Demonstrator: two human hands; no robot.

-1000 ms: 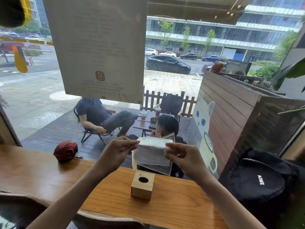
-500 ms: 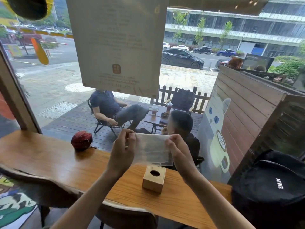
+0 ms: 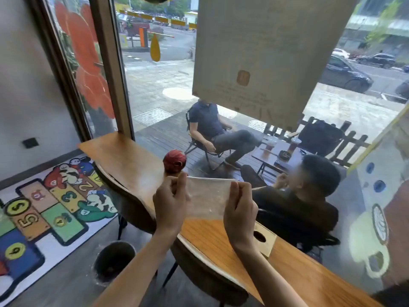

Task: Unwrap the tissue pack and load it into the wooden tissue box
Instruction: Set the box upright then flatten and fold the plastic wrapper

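Note:
A tissue pack (image 3: 208, 198) in clear plastic wrap is held up in the air over the wooden counter (image 3: 221, 238). My left hand (image 3: 170, 200) pinches its left edge and my right hand (image 3: 240, 210) pinches its right edge, so the wrap is stretched flat between them. The wooden tissue box (image 3: 265, 239), with a round hole in its top, stands on the counter just right of my right wrist, partly hidden by it.
A red ball-like object (image 3: 174, 161) sits on the counter by the window. A curved wooden chair back (image 3: 132, 196) is below the counter edge, a dark round bin (image 3: 114, 262) stands on the floor to the left, and people sit outside the glass.
The view has swung left, so the hands and pack now appear further left over the counter. The pack looks flatter and more stretched between the hands. The box has not moved.

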